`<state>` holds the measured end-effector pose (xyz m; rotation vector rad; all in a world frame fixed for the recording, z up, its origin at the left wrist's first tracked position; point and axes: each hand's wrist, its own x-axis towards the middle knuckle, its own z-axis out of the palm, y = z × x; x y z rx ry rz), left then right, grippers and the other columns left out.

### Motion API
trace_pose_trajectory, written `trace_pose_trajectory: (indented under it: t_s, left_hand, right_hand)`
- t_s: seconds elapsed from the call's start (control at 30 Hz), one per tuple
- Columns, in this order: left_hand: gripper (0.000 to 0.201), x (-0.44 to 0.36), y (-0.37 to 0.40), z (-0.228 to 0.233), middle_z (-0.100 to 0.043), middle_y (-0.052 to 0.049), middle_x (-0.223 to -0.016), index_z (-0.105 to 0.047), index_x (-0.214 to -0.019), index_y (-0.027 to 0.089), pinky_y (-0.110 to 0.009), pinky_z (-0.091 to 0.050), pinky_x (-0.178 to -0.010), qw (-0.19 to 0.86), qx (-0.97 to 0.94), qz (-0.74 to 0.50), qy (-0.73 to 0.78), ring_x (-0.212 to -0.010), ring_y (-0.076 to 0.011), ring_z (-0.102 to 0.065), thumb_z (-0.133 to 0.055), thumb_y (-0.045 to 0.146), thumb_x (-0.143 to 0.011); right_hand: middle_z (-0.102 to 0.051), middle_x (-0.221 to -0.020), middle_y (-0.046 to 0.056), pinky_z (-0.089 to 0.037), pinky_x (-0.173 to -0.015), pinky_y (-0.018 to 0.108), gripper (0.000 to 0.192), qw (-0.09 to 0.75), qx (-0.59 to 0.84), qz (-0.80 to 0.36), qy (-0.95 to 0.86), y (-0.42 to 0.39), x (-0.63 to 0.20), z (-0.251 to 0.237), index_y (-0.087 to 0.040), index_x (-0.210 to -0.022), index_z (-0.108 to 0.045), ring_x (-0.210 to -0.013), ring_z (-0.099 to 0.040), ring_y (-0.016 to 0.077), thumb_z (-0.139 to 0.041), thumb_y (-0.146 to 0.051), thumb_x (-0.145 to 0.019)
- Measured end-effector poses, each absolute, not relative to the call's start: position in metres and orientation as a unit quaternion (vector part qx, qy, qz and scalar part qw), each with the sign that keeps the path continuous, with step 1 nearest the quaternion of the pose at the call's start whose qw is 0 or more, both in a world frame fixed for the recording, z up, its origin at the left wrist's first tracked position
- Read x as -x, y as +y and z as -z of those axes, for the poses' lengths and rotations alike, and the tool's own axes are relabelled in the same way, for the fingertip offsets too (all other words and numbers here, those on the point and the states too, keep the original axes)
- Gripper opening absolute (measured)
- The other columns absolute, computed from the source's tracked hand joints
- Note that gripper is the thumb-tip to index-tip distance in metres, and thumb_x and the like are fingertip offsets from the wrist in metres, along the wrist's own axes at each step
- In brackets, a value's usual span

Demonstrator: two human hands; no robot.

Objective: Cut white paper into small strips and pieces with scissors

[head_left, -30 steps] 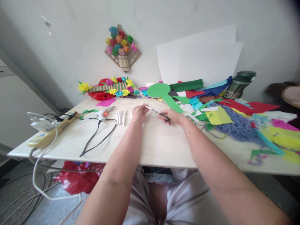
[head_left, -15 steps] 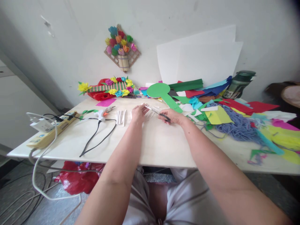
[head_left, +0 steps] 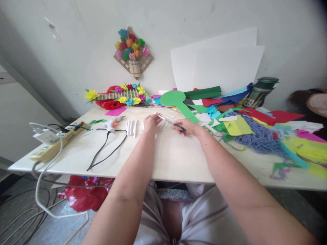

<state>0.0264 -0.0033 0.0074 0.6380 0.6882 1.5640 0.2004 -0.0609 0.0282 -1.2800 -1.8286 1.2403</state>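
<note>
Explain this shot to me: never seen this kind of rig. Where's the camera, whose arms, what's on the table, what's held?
There is no machine here. The one view comes from a camera worn on a person's head, looking forward and down, so the two bare arms rising from the bottom edge are the wearer's own.

The right hand holds scissors by the dark handles, blades pointing left. The left hand pinches a small white piece at the blade tips; it is too small to identify.

On the table: a glue gun with a black cord, white sticks beside it, a power strip at the left edge, a green paper paddle shape, coloured paper scraps and blue-purple yarn on the right. A paper-flower craft lies at the back, and another hangs on the wall.
</note>
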Motion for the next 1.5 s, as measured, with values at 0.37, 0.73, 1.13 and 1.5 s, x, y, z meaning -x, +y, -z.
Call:
trace_pose_trajectory:
  t_s: [0.37,0.73,1.13,1.5]
  left_hand:
    - [0.005,-0.026,-0.004,-0.01,-0.065,-0.006,-0.067,-0.057,-0.066,0.01,-0.027,-0.051,-0.07,0.601,-0.289,-0.679,0.306,-0.064,-0.0128,-0.063,-0.06,0.006,-0.068]
    - [0.008,-0.026,-0.006,-0.009,-0.064,-0.006,-0.07,-0.057,-0.067,0.011,-0.026,-0.05,-0.069,0.598,-0.287,-0.683,0.306,-0.067,-0.0121,-0.061,-0.064,0.011,-0.065]
    - [0.016,-0.027,-0.013,-0.014,-0.053,0.003,-0.057,-0.054,-0.063,0.014,-0.019,-0.044,-0.057,0.603,-0.276,-0.681,0.311,-0.055,-0.0054,-0.053,-0.07,0.015,-0.063]
    - [0.016,-0.03,-0.012,-0.016,-0.054,0.003,-0.053,-0.052,-0.06,0.012,-0.015,-0.048,-0.06,0.598,-0.268,-0.696,0.293,-0.05,-0.003,-0.053,-0.063,0.007,-0.07]
  right_hand:
    - [-0.047,-0.042,-0.006,-0.028,-0.032,0.015,0.023,0.285,0.479,-0.46,-0.691,-0.062,-0.2,-0.029,-0.015,-0.061,-0.047,-0.03,-0.037,0.0027,-0.061,-0.028,-0.074]
    - [-0.046,-0.041,-0.006,-0.028,-0.032,0.015,0.019,0.295,0.48,-0.453,-0.691,-0.06,-0.2,-0.029,-0.015,-0.062,-0.051,-0.031,-0.036,0.0027,-0.061,-0.027,-0.071]
    - [-0.045,-0.042,-0.006,-0.025,-0.033,0.018,0.022,0.336,0.451,-0.467,-0.682,-0.056,-0.203,-0.027,-0.014,-0.063,-0.056,-0.033,-0.034,0.0036,-0.066,-0.034,-0.063]
    - [-0.045,-0.044,-0.006,-0.022,-0.034,0.018,0.023,0.352,0.441,-0.442,-0.698,-0.05,-0.204,-0.021,-0.013,-0.067,-0.061,-0.034,-0.03,0.0025,-0.069,-0.034,-0.061]
